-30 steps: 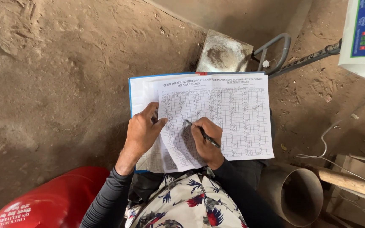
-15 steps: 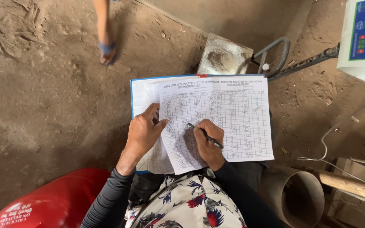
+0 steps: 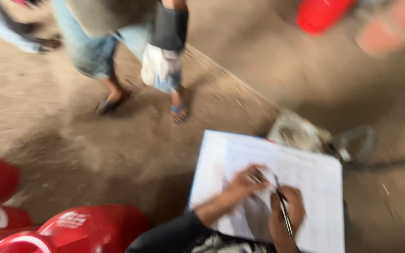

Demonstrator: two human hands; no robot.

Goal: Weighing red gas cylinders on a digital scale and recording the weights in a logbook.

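Two hands meet on a white sheet at the near right of the blurred view. The sheet lies tilted on a blue-edged pad, its far left corner pointing toward the dirt floor. The left hand rests flat on the paper near its middle, fingers spread loosely and grasping nothing. The right hand, just beside it on the near side, has its grip clenched around a dark pen, whose tip points toward the far side, close to the left fingers. Dark sleeves run from both wrists to the near edge.

The floor is bare, packed brown earth, rough and uneven, stretching left and far across most of the view. Red cylinders lie at the near left, several crowded together, with white markings too blurred to make out. Another red cylinder shows at the far right edge. Just beyond the sheet's far right corner sits a grey, dusty metal piece with a looped handle to its right. At the far left and centre, another person's legs in pale trousers and sandals stand on the earth, well apart from the sheet.
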